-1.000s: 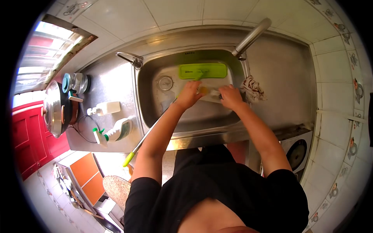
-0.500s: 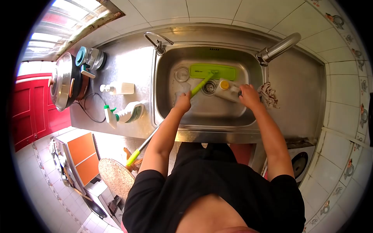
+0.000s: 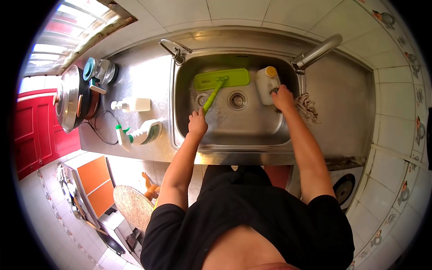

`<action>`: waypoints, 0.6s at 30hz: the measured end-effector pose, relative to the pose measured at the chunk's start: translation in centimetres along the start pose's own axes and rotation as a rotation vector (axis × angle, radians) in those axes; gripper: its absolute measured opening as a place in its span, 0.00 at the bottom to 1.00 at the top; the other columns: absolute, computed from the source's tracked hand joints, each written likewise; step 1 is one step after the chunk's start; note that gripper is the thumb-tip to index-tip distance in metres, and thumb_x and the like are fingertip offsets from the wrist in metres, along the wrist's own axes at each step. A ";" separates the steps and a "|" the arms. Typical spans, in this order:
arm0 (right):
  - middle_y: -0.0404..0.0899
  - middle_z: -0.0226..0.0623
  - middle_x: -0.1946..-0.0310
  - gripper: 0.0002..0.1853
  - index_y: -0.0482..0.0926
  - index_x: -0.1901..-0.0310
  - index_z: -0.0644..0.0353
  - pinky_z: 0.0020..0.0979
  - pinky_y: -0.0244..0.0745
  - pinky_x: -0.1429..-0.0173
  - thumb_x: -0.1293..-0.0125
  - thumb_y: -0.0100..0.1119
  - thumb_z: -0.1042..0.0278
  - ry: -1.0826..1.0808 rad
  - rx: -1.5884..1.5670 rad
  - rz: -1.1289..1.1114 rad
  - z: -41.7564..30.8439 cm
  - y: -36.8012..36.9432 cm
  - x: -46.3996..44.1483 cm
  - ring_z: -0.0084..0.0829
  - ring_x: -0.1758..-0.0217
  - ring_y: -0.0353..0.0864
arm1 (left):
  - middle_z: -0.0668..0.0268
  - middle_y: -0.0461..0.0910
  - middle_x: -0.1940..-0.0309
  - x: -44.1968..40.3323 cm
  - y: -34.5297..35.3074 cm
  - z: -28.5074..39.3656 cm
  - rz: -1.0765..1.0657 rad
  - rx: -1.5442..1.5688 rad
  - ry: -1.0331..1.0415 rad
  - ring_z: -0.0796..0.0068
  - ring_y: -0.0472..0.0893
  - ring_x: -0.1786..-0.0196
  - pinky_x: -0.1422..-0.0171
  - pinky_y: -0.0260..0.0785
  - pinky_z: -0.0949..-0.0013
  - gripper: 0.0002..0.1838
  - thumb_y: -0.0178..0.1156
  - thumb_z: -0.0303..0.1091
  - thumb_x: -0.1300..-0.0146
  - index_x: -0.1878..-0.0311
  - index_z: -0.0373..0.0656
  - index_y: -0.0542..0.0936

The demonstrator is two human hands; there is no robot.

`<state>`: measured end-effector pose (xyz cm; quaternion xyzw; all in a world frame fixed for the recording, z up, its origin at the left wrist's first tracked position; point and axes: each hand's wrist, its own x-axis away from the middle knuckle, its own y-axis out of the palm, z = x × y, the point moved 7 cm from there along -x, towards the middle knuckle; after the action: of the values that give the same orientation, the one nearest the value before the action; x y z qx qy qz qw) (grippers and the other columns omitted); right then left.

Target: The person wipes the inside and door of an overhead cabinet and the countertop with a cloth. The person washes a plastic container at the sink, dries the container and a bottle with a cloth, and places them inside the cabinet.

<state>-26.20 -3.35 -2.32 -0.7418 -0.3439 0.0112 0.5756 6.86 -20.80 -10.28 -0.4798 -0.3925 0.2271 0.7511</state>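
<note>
Primary item: a flat, rectangular, lime-green plastic mop head [image 3: 237,77] lies in the stainless-steel sink [image 3: 252,140], near its far wall. The left hand [image 3: 198,122] is clenched around the slim green mop handle [image 3: 211,101].

A translucent white plastic bottle with a yellow cap [image 3: 265,85] stands or leans near the right wall. The fingers of the right hand [image 3: 283,99] are bent at its side, at a small dark item [image 3: 273,91] — whether they grip the item, the bottle or both cannot be told.

Present operation, as judged: two-handed handling, mop at left, bottle at right. Between them is the round metal drain [image 3: 237,100]. A crumpled, patterned cloth [image 3: 307,108] lies on the steel desk [image 3: 344,112] beside the sink. The left forearm hides much of the handle's lower length.
</note>
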 end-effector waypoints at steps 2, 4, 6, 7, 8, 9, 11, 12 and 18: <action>0.75 0.55 0.54 0.22 0.69 0.54 0.69 0.44 0.70 0.45 0.42 0.60 0.60 -0.027 -0.016 -0.067 0.1 0.0 -0.4 0.52 0.48 0.73 | 0.53 0.69 0.50 0.4 -0.7 1.0 -0.030 -0.020 -0.009 0.49 0.70 0.49 0.47 0.68 0.54 0.34 0.55 0.24 0.48 0.34 0.44 0.62; 0.74 0.56 0.52 0.23 0.68 0.52 0.69 0.44 0.70 0.45 0.42 0.59 0.59 -0.069 -0.005 -0.068 0.1 -1.0 -0.2 0.53 0.47 0.72 | 0.55 0.69 0.50 0.3 -0.9 1.9 -0.025 -0.075 0.019 0.51 0.70 0.47 0.47 0.68 0.54 0.34 0.55 0.25 0.48 0.34 0.45 0.62; 0.72 0.57 0.50 0.24 0.67 0.50 0.68 0.45 0.70 0.44 0.41 0.59 0.59 -0.126 0.035 -0.014 -0.3 -2.6 1.0 0.53 0.46 0.72 | 0.55 0.68 0.48 0.1 -1.0 3.1 -0.022 -0.116 0.041 0.51 0.69 0.46 0.47 0.68 0.53 0.32 0.55 0.26 0.47 0.35 0.46 0.63; 0.72 0.57 0.50 0.25 0.66 0.49 0.68 0.45 0.70 0.44 0.41 0.59 0.59 -0.124 0.008 -0.025 -0.2 -3.2 1.6 0.53 0.47 0.72 | 0.54 0.68 0.47 0.1 -1.1 3.7 -0.025 -0.132 0.049 0.51 0.69 0.46 0.46 0.67 0.52 0.31 0.54 0.26 0.47 0.36 0.46 0.64; 0.71 0.56 0.50 0.26 0.65 0.48 0.68 0.44 0.70 0.44 0.41 0.60 0.59 -0.122 -0.020 -0.034 -0.1 -3.9 2.2 0.52 0.47 0.72 | 0.53 0.68 0.46 0.1 -1.2 4.2 -0.026 -0.150 0.057 0.50 0.69 0.45 0.46 0.67 0.51 0.30 0.54 0.27 0.47 0.37 0.46 0.65; 0.71 0.56 0.50 0.27 0.65 0.46 0.68 0.44 0.70 0.44 0.41 0.60 0.59 -0.120 -0.048 -0.041 0.1 -4.4 2.5 0.52 0.47 0.72 | 0.53 0.68 0.45 0.0 -1.3 5.0 0.044 -0.190 0.099 0.51 0.68 0.44 0.45 0.65 0.51 0.31 0.54 0.27 0.47 0.36 0.46 0.65; 0.70 0.54 0.49 0.29 0.63 0.44 0.67 0.44 0.69 0.43 0.42 0.60 0.60 -0.172 -0.112 0.109 0.6 -6.3 2.9 0.52 0.45 0.71 | 0.52 0.66 0.43 -0.1 -1.6 7.4 0.186 -0.266 0.183 0.51 0.67 0.43 0.41 0.61 0.51 0.32 0.55 0.27 0.48 0.35 0.45 0.64; 0.70 0.54 0.49 0.30 0.62 0.42 0.67 0.44 0.68 0.42 0.42 0.60 0.60 -0.200 -0.143 0.187 0.8 -7.4 3.0 0.52 0.44 0.70 | 0.51 0.66 0.43 -0.5 -1.8 9.1 0.213 -0.197 0.245 0.50 0.67 0.43 0.41 0.61 0.51 0.31 0.56 0.27 0.48 0.37 0.45 0.66; 0.66 0.50 0.40 0.29 0.63 0.41 0.64 0.41 0.66 0.39 0.43 0.61 0.65 -0.424 -0.079 0.481 0.1 -12.1 -0.4 0.50 0.40 0.67 | 0.45 0.66 0.43 -3.5 -6.4 23.3 0.370 0.400 0.642 0.43 0.66 0.43 0.38 0.60 0.51 0.28 0.57 0.25 0.48 0.41 0.38 0.67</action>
<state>-32.55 -2.29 7.94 -0.8048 -0.2712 0.2877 0.4427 -14.30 -13.49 -0.42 -0.4332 0.0061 0.2690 0.8602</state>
